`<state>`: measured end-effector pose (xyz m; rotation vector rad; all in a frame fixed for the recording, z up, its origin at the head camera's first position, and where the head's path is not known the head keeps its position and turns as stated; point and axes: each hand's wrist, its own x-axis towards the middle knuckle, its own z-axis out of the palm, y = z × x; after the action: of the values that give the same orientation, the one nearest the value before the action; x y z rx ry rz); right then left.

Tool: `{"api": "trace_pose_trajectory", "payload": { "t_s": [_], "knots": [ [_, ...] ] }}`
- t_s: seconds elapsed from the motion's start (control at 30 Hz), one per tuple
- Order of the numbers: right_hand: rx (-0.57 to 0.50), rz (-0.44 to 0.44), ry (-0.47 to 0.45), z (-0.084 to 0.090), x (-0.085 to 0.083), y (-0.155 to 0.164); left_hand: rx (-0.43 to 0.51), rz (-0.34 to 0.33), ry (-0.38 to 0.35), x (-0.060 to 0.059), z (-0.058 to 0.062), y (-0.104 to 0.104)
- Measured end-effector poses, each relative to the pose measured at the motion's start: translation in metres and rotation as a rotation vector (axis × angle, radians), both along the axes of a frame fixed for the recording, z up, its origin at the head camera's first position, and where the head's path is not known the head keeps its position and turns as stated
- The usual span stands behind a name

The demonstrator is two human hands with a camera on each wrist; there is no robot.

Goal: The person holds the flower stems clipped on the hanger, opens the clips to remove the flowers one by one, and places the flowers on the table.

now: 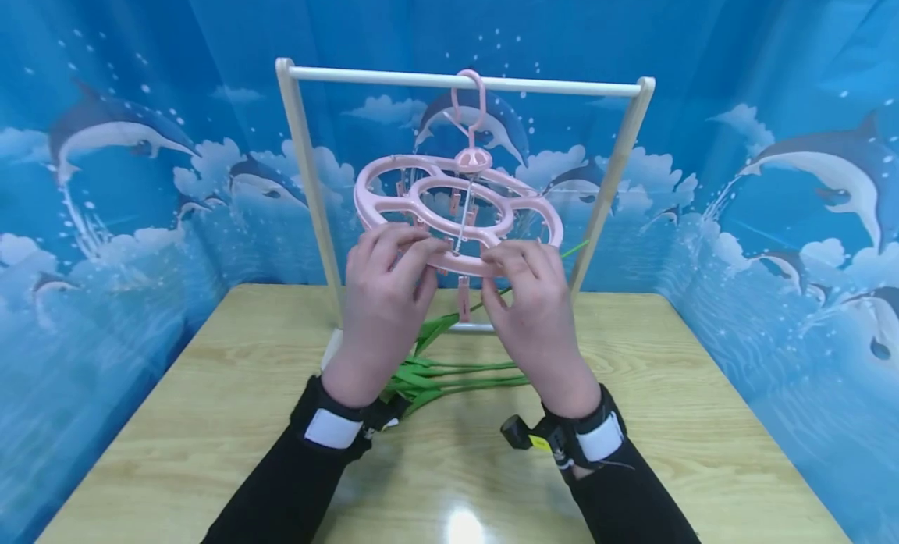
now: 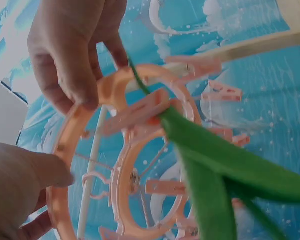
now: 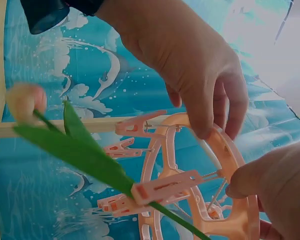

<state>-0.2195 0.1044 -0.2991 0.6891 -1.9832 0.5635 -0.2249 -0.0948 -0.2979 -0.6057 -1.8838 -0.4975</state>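
A pink clothespin hanger (image 1: 361, 194) hangs tilted by its hook (image 1: 468, 74) from a rack's top rod. My left hand (image 1: 382, 290) grips the near rim, thumb below and fingers on top. A little to the right, my right hand (image 1: 537, 298) pinches the same rim between thumb and fingers. Between the hands a pink clothespin (image 3: 167, 187) hangs from the rim, biting the stem of a tulip with green leaves (image 3: 80, 155) and a pale pink bloom (image 3: 25, 102). Other clothespins (image 2: 222, 92) dangle from the hanger's rings.
The rack has a white top rod (image 1: 562, 85) and pale wooden posts (image 1: 309, 169). More green stems (image 1: 485, 380) lie on the wooden table (image 1: 232, 427), below the hands. A blue dolphin curtain (image 1: 232, 29) encloses the back and sides.
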Motion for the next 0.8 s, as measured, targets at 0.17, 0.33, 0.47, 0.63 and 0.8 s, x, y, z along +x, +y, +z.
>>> {"api": "trace_pose_trajectory", "payload": {
  "t_s": [0.17,0.33,0.47,0.63,0.8],
  "knots": [
    [-0.025,0.005,-0.008,-0.002,-0.003,0.002,0.034,0.011,-0.004,-0.002,0.001,-0.004],
    [-0.033,-0.003,-0.005,-0.003,-0.008,0.004,0.023,-0.004,-0.02,0.0,0.004,-0.006],
    [-0.044,0.004,-0.011,-0.006,-0.01,0.005,-0.028,-0.015,-0.05,0.004,0.008,-0.007],
    [-0.043,-0.003,-0.009,-0.006,-0.011,0.004,-0.057,-0.026,-0.037,0.014,0.014,-0.01],
    [-0.046,-0.021,-0.016,-0.006,-0.011,0.005,-0.225,-0.098,-0.17,0.026,0.02,-0.008]
  ]
}}
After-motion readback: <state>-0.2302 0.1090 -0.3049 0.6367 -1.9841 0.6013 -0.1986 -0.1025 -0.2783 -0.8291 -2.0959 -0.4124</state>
